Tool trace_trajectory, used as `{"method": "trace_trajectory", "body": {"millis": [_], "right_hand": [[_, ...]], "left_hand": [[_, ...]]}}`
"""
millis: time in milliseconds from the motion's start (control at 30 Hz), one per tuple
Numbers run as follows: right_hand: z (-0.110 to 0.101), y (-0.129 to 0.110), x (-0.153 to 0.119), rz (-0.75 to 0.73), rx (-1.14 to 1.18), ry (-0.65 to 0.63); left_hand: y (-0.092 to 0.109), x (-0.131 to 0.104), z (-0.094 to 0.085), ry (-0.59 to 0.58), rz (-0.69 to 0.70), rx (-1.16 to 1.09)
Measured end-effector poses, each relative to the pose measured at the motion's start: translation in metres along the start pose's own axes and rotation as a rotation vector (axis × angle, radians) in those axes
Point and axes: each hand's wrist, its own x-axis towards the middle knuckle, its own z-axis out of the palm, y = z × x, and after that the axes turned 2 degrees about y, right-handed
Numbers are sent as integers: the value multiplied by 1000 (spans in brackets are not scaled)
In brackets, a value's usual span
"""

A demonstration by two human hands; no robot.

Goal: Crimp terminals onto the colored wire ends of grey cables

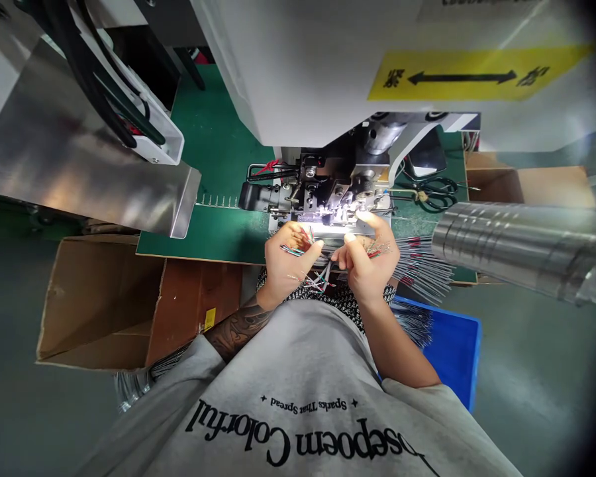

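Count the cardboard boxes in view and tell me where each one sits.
2. An open brown cardboard box sits low left beside the green table; another brown cardboard box sits at the far right behind the ribbed metal duct. More may be hidden.

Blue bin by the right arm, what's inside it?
The blue bin shows grey wires lying over its near edge. The right forearm and shirt cover the rest of its inside.

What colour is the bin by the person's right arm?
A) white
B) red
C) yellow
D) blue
D: the bin beside the right forearm is plainly blue, with grey wires fanned out just above it.
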Motion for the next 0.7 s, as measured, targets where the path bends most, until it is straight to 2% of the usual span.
{"method": "trace_trajectory", "body": {"millis": [100, 300, 367, 500, 633, 700], "right_hand": [[-1, -3, 1, -32, 3, 26], [-7, -12, 3, -34, -228, -115], [-8, -12, 6, -27, -242, -77], [-9, -10, 10, 9, -151, 8], [-7, -12, 8, -33, -200, -53], [-6, -13, 7, -68, -228, -38]], "left_hand": [[-3, -1, 1, -39, -13, -83], [-6, -2, 0, -267, 37, -70], [-6, -2, 0, -250, 35, -66], [-4, -3, 2, -136, 55, -75], [-2, 1, 0, -188, 149, 28], [0, 4, -2, -230, 162, 100]]}}
